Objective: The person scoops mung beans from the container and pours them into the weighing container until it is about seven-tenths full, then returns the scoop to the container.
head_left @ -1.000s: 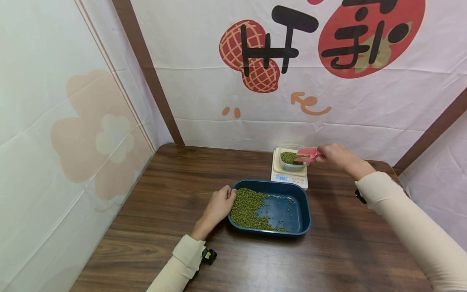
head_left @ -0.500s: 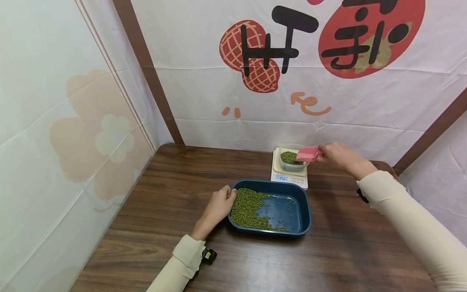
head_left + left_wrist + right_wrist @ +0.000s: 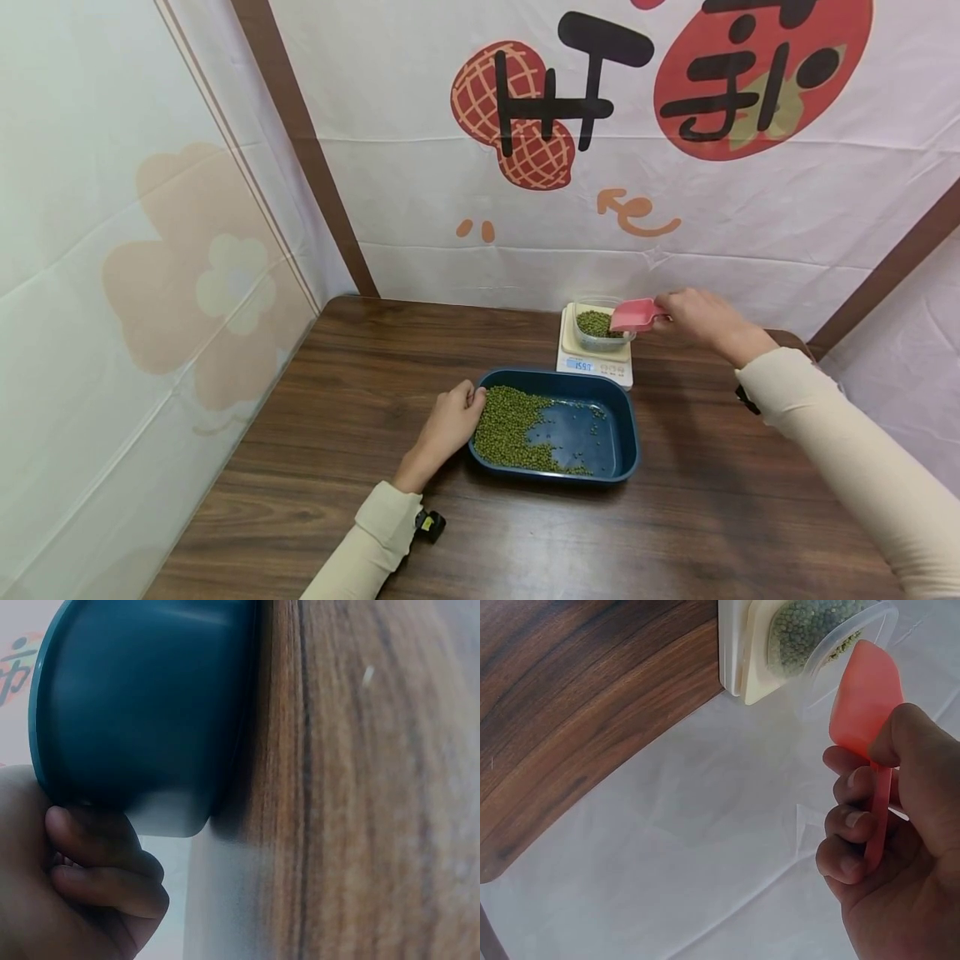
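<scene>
At the left end of the dark blue tray (image 3: 573, 433), my left hand (image 3: 450, 417) grips the rim, fingers curled over it in the left wrist view. Green mung beans (image 3: 510, 429) heap in the tray's left part, with a few scattered to the right. My right hand (image 3: 701, 321) holds a pink scoop (image 3: 866, 697) by its handle. The scoop is tilted, its lip over the right side of a clear plastic container (image 3: 600, 343). More mung beans (image 3: 810, 634) fill part of that container, which stands on a white kitchen scale (image 3: 615, 368) with a lit display.
The brown wooden table (image 3: 360, 400) bears the tray in front and the scale at its back edge. Directly behind rises a printed white cloth (image 3: 420, 275). Another cloth wall (image 3: 172, 275) runs along the left side.
Beans seen in the scoop a second ago have left it; the scoop has tipped further and shifted slightly up and right. The scale's reading has risen. Left hand and tray stay still.
</scene>
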Demonstrator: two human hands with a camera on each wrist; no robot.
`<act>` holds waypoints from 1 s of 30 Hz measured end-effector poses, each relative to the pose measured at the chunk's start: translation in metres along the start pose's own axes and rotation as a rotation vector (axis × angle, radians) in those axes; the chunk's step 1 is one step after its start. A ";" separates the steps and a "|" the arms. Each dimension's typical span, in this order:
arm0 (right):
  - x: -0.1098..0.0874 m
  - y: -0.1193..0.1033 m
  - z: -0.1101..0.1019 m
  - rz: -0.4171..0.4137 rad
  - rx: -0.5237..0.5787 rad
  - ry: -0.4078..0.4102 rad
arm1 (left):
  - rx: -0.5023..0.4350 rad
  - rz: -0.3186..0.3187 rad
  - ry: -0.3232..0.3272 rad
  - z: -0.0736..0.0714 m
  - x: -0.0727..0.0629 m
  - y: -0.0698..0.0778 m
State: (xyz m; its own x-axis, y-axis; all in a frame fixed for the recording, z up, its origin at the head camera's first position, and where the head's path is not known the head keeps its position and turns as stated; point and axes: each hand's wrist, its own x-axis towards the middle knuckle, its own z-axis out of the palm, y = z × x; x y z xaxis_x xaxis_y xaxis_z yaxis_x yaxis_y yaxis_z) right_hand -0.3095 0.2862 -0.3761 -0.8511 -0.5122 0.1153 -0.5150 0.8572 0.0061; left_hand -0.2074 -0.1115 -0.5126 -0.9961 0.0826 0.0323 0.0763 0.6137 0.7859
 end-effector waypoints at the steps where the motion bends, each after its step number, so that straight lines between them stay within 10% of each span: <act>1: 0.000 0.000 0.000 -0.002 -0.006 0.004 | -0.001 0.000 -0.001 0.000 0.000 0.000; 30: -0.012 -0.008 0.005 -0.026 0.019 0.065 | -0.002 0.001 -0.004 0.000 0.000 -0.001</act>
State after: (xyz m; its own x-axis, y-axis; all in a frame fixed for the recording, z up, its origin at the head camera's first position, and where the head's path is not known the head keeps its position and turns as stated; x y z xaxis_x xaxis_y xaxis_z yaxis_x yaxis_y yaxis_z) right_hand -0.2950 0.2852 -0.3822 -0.8294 -0.5290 0.1794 -0.5391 0.8422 -0.0092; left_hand -0.2076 -0.1121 -0.5137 -0.9958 0.0863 0.0305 0.0772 0.6121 0.7870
